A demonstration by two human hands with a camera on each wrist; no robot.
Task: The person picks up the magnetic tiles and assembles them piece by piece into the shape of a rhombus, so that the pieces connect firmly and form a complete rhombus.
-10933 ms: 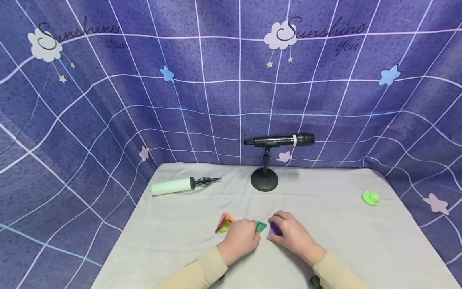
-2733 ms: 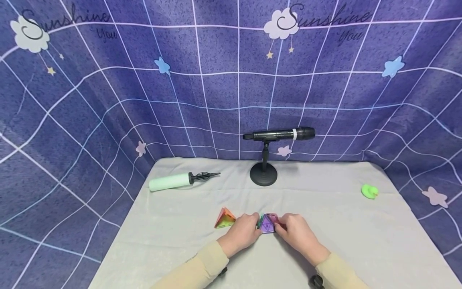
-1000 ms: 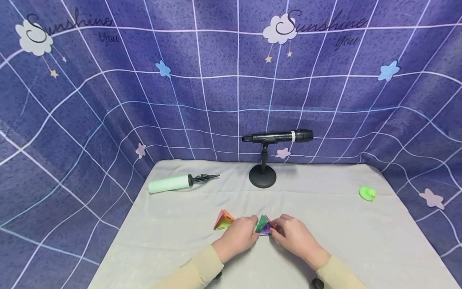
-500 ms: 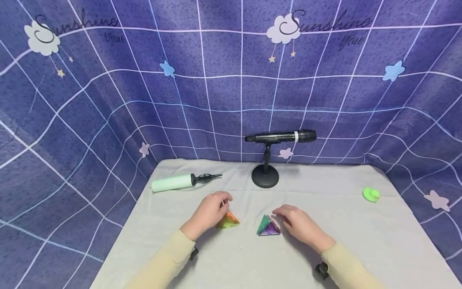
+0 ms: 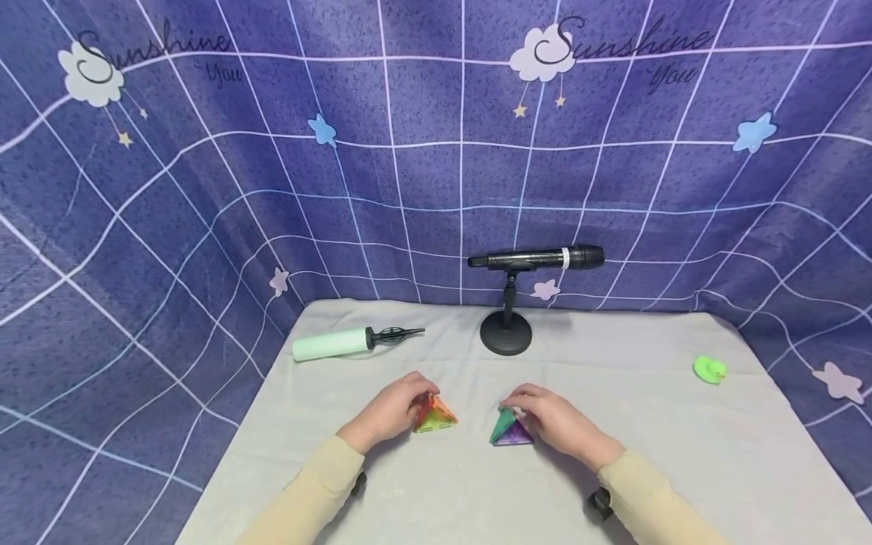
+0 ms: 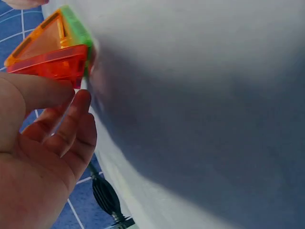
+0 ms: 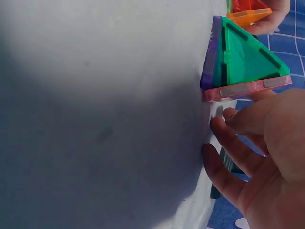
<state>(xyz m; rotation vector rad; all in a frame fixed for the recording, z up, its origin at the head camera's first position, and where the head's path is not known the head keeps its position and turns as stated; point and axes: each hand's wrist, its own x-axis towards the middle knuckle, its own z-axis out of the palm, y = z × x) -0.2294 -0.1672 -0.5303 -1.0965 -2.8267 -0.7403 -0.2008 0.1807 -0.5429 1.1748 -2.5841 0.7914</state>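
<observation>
In the head view, my left hand (image 5: 393, 409) is at a small magnetic tile pyramid with red, orange and yellow-green sides (image 5: 436, 421). The left wrist view has the thumb against its red tile (image 6: 52, 63), the other fingers curled close and the index finger partly hidden. My right hand (image 5: 562, 425) is beside a second magnetic tile pyramid (image 5: 512, 434), made of green, purple and pink tiles, its index finger reaching the top. From the right wrist, the fingers are spread loosely near the pink tile (image 7: 248, 89), with the thumb apart from it. Both pyramids sit on the white cloth.
A white cloth (image 5: 381, 484) covers the table. Behind the pyramids stands a black microphone (image 5: 538, 258) on a round-based stand (image 5: 506, 333). A pale green hand pump (image 5: 334, 344) lies at back left, a green toy duck (image 5: 710, 369) at right. A blue patterned curtain (image 5: 422, 174) encloses the back.
Both hands held the green and purple tiles together earlier; they now form a pyramid. My left hand has moved left to the red-orange pyramid, while my right hand has stayed by the other.
</observation>
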